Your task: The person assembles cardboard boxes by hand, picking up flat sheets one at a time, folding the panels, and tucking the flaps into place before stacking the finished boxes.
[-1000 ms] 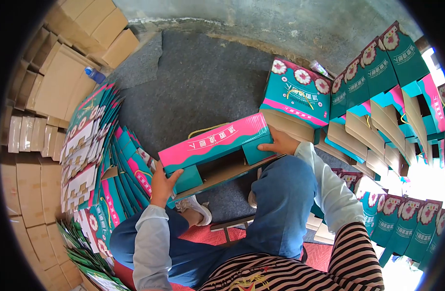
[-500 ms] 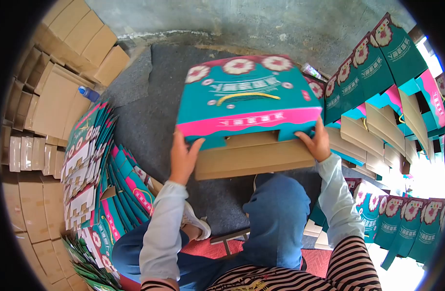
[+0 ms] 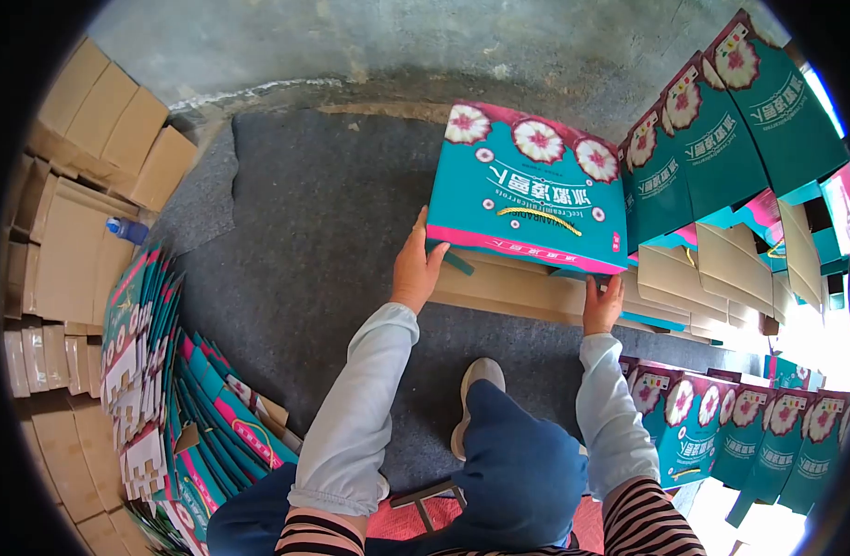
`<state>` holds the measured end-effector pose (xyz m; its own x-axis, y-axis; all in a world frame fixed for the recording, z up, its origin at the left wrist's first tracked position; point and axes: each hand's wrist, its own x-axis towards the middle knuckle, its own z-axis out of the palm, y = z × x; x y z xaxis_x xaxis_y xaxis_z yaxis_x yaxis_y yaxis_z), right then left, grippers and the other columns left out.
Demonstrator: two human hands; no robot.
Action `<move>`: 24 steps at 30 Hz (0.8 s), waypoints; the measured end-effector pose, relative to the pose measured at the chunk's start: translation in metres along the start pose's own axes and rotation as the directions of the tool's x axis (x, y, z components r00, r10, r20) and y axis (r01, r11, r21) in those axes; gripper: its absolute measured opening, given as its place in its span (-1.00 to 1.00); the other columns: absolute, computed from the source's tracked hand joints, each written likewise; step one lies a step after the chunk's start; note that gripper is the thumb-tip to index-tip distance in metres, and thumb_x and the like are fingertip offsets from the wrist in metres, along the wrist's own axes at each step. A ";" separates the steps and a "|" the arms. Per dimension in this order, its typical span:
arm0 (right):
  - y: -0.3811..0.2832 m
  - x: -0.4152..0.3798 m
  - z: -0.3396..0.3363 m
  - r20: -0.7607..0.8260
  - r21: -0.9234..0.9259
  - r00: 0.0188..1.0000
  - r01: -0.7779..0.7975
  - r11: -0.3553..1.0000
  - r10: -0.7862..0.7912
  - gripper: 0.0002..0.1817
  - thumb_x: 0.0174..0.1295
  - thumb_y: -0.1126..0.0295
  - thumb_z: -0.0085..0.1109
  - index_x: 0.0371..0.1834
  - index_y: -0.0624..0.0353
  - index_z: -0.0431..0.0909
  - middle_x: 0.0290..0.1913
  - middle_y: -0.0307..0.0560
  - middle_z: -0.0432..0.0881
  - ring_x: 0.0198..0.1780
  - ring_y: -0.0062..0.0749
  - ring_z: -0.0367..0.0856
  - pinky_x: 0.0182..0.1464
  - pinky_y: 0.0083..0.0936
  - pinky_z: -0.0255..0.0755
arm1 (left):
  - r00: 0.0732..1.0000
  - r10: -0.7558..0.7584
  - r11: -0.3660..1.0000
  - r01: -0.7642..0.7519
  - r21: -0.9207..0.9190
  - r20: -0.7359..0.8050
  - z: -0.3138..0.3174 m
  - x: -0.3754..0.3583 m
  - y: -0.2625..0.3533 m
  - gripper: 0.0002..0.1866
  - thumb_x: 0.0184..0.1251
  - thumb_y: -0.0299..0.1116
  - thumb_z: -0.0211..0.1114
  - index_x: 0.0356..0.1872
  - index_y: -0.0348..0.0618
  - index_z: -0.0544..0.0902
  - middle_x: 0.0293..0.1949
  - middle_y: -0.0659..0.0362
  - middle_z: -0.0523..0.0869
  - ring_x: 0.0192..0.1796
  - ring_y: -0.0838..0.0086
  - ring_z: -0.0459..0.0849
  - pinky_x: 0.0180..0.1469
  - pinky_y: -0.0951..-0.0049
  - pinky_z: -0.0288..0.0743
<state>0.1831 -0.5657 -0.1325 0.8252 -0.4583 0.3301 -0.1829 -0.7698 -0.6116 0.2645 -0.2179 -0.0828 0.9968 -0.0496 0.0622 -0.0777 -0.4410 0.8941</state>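
A teal gift box (image 3: 529, 190) stands on the grey floor mat (image 3: 323, 241), tipped slightly back against the row of like boxes (image 3: 722, 120) on the right. Its face carries three pink-and-white flowers along the top, white lettering, a yellow cord handle and a pink band along the bottom edge; bare brown cardboard flaps (image 3: 508, 287) spread out beneath it. The left hand (image 3: 416, 264) presses the box's lower left corner, fingers extended flat against the side. The right hand (image 3: 603, 304) grips the lower right edge, its fingers seemingly curled under the pink band, though partly hidden. Flat teal box blanks (image 3: 212, 408) fan out at the left
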 end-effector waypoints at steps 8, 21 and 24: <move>0.011 -0.004 0.014 -0.103 0.199 0.985 -0.115 0.973 0.138 -0.43 0.20 0.48 0.16 0.29 0.38 0.26 0.14 0.21 0.47 0.06 -0.15 0.59 0.06 -0.32 0.47 | 0.998 0.041 0.999 -0.040 0.025 -0.047 0.036 0.031 0.004 -0.32 0.31 -0.34 0.26 0.43 -0.05 0.20 0.17 -0.07 0.55 0.10 0.08 0.59 0.11 0.23 0.47; -0.055 -0.104 -0.071 0.602 0.319 0.795 -0.148 0.936 -0.079 -0.57 0.23 0.47 0.16 0.19 0.26 0.41 0.06 0.03 0.59 0.03 -0.25 0.61 0.08 -0.38 0.49 | 0.608 -0.282 0.801 -0.277 0.531 0.742 -0.127 -0.118 0.075 -0.43 0.30 -0.21 0.23 0.27 -0.25 0.35 0.08 -0.13 0.56 0.10 0.01 0.57 0.12 0.14 0.46; -0.072 -0.055 -0.112 0.455 0.237 0.884 -0.002 0.972 -0.109 -0.66 0.33 0.37 0.12 0.13 0.26 0.50 0.00 -0.01 0.63 0.04 -0.31 0.60 0.11 -0.42 0.45 | 0.643 -0.328 0.759 -0.256 0.598 0.692 -0.194 -0.171 0.102 -0.45 0.31 -0.17 0.23 0.23 -0.24 0.39 0.06 -0.10 0.57 0.06 0.04 0.59 0.07 0.14 0.47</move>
<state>0.0915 -0.5349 -0.0263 0.9924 -0.1188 0.0316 -0.0525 -0.6418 -0.7651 0.0891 -0.0804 0.0838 0.6552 -0.5074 -0.5597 -0.3245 -0.8581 0.3980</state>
